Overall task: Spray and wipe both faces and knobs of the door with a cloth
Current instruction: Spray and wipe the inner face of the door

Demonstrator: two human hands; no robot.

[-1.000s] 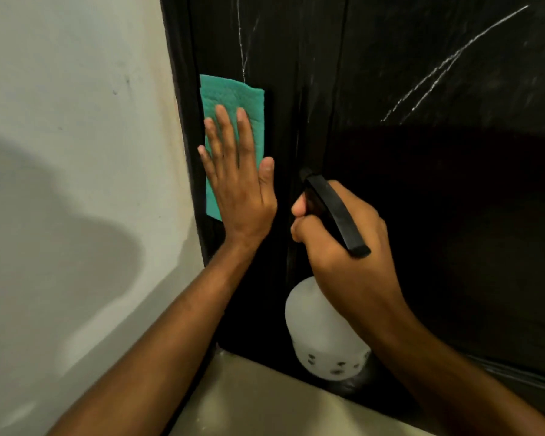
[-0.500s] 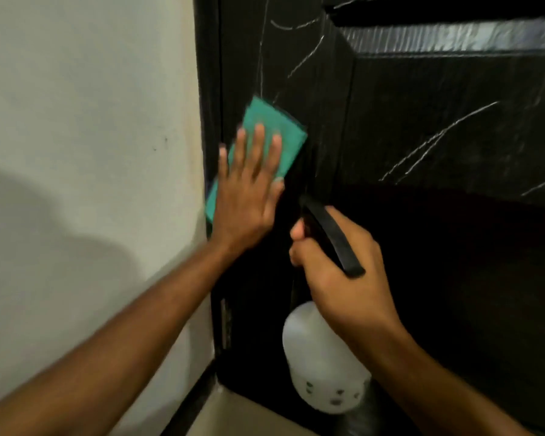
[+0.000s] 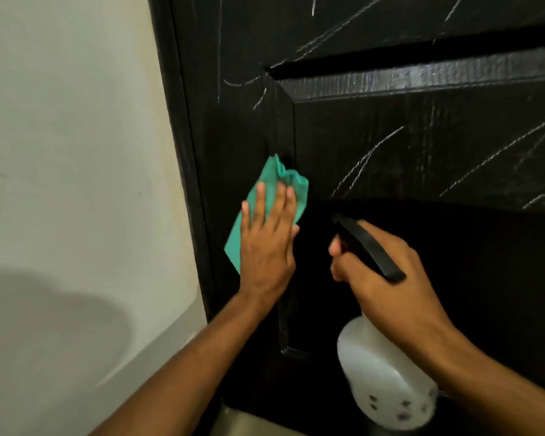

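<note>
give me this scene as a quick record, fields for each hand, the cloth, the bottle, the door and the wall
left hand: fingers straight, pressing the cloth flat on the door
right hand: grips the spray bottle by its black head
cloth: green, top edge bunched, beside the panel edge
spray bottle: white body, black trigger head, held apart from the cloth
door: black, panelled, many pale scratch marks
wall: pale, left of the door
knob: not in view

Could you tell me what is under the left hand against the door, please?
The green cloth, pressed flat on the black door by the left hand. The door surface beneath the cloth is covered.
</note>
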